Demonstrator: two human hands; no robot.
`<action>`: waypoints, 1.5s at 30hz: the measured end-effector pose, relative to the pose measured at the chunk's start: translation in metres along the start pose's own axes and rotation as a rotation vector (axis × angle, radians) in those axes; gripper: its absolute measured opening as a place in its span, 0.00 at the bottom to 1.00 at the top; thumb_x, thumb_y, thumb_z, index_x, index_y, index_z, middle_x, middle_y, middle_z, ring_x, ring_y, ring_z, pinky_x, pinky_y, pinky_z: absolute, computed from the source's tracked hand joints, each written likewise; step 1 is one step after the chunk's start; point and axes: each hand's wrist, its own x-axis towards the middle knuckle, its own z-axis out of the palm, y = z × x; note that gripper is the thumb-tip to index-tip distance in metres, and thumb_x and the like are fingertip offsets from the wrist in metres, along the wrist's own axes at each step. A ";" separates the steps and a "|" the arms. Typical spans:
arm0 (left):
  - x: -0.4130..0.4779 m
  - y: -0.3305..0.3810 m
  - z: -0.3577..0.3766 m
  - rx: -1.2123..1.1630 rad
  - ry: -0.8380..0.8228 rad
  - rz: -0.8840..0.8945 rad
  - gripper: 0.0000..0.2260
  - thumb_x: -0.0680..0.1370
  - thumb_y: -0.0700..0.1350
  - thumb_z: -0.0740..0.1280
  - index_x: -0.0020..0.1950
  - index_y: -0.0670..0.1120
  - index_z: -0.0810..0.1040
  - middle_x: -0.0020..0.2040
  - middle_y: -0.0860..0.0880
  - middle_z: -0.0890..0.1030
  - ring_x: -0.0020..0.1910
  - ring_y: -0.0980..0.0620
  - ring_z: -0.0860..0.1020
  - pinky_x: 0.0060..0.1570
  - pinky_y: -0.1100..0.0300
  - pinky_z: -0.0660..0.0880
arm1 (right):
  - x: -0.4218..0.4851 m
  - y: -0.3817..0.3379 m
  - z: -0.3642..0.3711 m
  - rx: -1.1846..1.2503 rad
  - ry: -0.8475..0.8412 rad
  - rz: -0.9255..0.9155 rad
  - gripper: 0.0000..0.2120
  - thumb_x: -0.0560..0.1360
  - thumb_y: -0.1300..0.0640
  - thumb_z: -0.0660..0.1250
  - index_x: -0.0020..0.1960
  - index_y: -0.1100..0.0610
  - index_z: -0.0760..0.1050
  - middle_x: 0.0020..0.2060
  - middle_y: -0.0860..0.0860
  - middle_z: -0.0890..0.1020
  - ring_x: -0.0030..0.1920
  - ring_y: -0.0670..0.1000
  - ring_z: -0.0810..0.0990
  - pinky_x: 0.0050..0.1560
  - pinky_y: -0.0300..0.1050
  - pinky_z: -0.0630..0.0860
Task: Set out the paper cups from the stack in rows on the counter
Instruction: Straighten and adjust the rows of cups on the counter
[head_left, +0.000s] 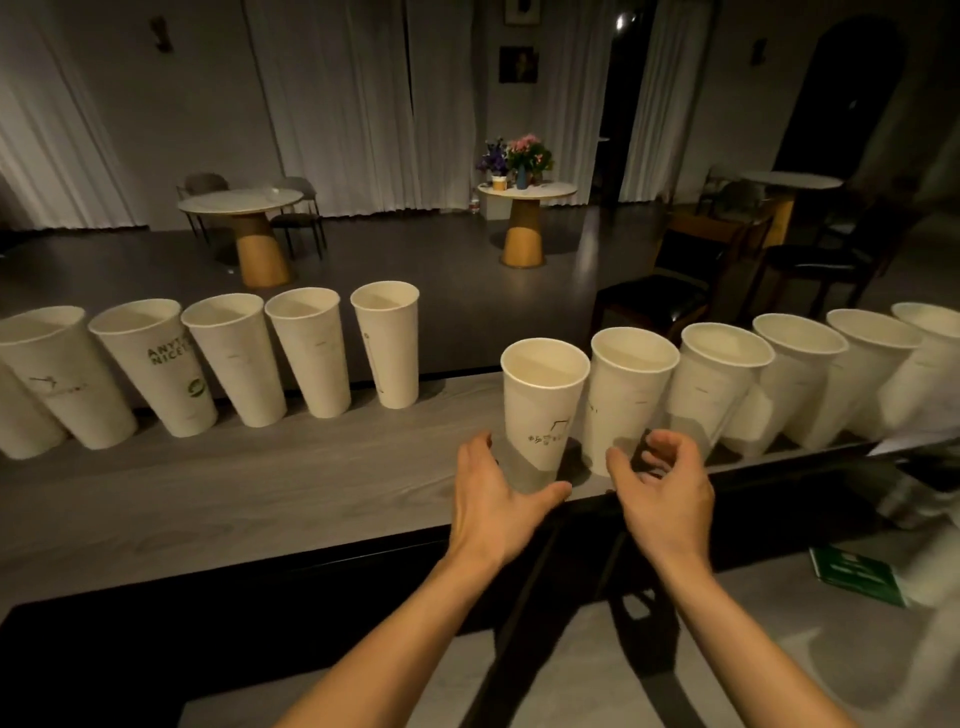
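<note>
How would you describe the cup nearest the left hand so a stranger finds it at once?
Start at the grey counter and find the row of cups on its right half. Take that row's leftmost cup, beside the gap: it alone has the left hand at its base.

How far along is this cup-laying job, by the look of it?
Much looks done: a left row and a right row of cups stand on the counter. In hand: the left hand curves round the base of the nearest cup without clearly gripping; the right hand holds nothing. No stack is in view, so what remains is unclear.
</note>
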 end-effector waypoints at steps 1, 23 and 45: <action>0.003 0.002 0.005 -0.007 0.020 0.008 0.50 0.67 0.58 0.83 0.81 0.48 0.59 0.76 0.49 0.67 0.74 0.50 0.70 0.72 0.51 0.73 | 0.007 0.003 0.001 -0.031 -0.017 0.019 0.27 0.72 0.50 0.78 0.66 0.54 0.72 0.62 0.53 0.80 0.63 0.55 0.79 0.60 0.52 0.79; 0.128 -0.027 -0.005 -0.052 0.341 -0.024 0.30 0.73 0.46 0.80 0.72 0.48 0.71 0.68 0.48 0.79 0.70 0.47 0.76 0.69 0.45 0.76 | 0.100 0.006 0.115 -0.082 -0.332 -0.067 0.34 0.70 0.49 0.79 0.71 0.51 0.69 0.66 0.51 0.79 0.65 0.53 0.79 0.60 0.50 0.78; 0.187 -0.042 0.000 0.045 0.341 -0.108 0.34 0.68 0.49 0.84 0.68 0.42 0.73 0.64 0.44 0.80 0.66 0.45 0.78 0.62 0.54 0.77 | 0.152 0.016 0.178 -0.098 -0.474 -0.100 0.40 0.65 0.49 0.82 0.73 0.50 0.68 0.65 0.49 0.80 0.65 0.52 0.79 0.62 0.55 0.80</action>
